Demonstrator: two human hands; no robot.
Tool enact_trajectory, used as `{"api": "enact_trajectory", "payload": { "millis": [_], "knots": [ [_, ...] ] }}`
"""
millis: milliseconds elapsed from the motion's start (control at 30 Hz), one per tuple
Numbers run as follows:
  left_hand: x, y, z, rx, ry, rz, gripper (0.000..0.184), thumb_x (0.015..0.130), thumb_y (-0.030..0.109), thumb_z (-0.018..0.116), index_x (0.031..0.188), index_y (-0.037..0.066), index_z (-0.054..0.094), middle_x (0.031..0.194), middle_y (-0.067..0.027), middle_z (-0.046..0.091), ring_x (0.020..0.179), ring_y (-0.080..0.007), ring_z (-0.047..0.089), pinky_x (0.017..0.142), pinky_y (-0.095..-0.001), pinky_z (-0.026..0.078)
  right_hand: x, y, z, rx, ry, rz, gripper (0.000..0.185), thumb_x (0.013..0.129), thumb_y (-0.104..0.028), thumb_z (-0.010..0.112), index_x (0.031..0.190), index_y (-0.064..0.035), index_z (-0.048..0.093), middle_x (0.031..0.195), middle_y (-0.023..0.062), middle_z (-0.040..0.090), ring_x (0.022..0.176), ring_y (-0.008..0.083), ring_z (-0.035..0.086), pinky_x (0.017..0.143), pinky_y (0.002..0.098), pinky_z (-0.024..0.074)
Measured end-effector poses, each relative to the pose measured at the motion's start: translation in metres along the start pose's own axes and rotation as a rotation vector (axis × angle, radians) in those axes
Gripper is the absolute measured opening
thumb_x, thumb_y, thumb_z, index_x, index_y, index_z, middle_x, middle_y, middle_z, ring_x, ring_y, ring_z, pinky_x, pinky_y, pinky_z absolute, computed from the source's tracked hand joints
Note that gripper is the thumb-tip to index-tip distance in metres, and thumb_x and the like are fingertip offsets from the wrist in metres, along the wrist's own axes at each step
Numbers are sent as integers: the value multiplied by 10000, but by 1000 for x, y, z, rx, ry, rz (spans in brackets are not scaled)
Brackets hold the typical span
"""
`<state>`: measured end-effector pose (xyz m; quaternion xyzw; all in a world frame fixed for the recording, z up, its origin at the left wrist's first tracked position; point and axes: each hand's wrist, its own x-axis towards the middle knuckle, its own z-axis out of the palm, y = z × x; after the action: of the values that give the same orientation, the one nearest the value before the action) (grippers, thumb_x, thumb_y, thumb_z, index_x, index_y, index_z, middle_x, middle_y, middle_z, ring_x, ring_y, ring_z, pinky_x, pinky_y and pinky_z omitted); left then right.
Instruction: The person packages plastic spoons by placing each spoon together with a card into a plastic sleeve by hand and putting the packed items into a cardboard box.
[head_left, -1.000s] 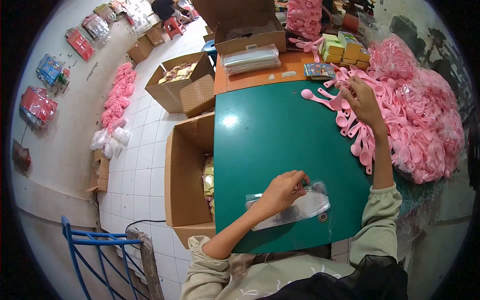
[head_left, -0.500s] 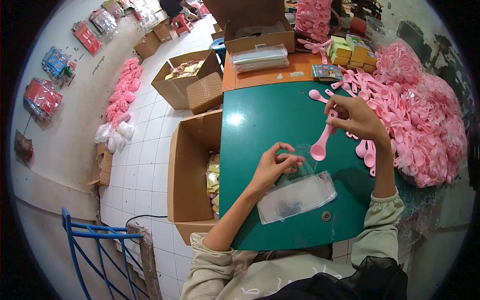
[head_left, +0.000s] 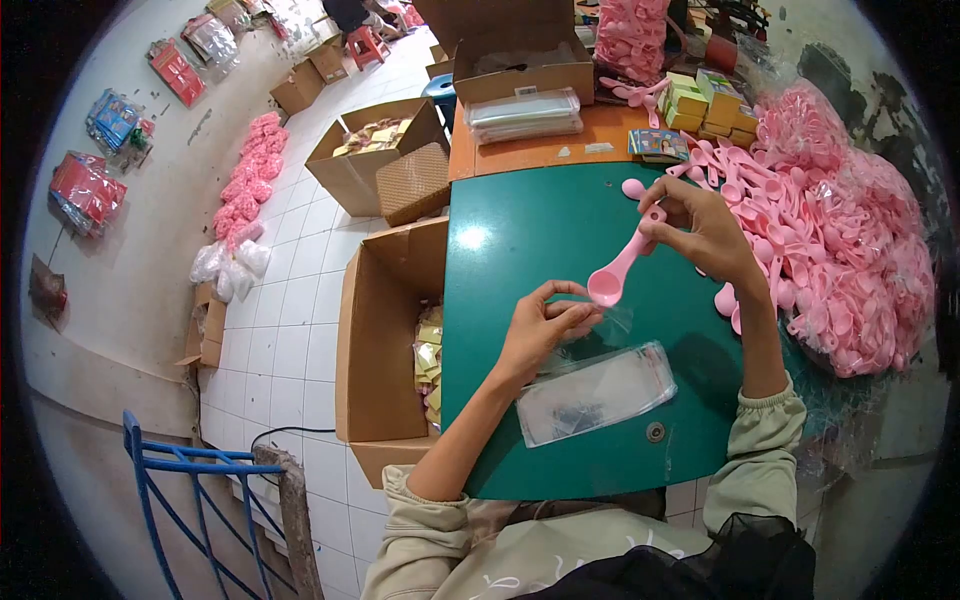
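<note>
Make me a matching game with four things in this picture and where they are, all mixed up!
Things:
1. Spoon nearest the left hand
2. Clear bag pile nearest the person
3. Red stool
4. Blue packet

Places:
A. Standing on the tiled floor
B. Up on the wall
C. Held in the right hand
D. Lying on the green tabletop

Right pairs: 1-C, 2-D, 3-A, 4-B

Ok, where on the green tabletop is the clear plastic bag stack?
In the head view, the clear plastic bag stack lies front and centre on the green tabletop, below the left hand, beside the round fitting.
</note>
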<state>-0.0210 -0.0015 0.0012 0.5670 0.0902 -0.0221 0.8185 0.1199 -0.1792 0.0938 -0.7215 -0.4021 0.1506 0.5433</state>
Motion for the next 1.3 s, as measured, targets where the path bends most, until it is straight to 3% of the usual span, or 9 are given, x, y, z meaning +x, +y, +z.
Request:
{"api": "enact_trajectory", "payload": {
  "millis": [633,733,1067,1300],
  "knots": [
    [2,0,-3,24,-6,-2,282,872,80,574,1126,-23,507,941,-116,650,868,-146,637,758,-249,527,-1,-2,6,-144,-3,-31,149,817,-48,616,889,24,508,720,54,593,697,138,648,610,245,508],
    [1,2,-3,50,-12,6,310,863,93,593,1142,-8,504,942,-123,654,873,-129,635,710,-211,510,-1,-5,6,-163,-11,-31,149,815,-46,617,890,26,509,718,55,593,696,138,647,608,244,506],
    [1,1,-3,87,7,-9,304,860,126,610,1120,-7,526,886,-83,659,781,-85,613,708,-215,500,1,2,13,-91,-91,-21,140,810,-40,617,887,19,516,717,69,610,682,130,639,605,249,500],
    [2,-1,-2,10,27,37,304,896,170,562,1139,-5,513,915,-94,654,794,-92,610,706,-220,494,4,6,30,-81,-144,45,257,802,-76,638,966,-6,454,720,103,645,678,143,640,589,240,464]
  ]
}}
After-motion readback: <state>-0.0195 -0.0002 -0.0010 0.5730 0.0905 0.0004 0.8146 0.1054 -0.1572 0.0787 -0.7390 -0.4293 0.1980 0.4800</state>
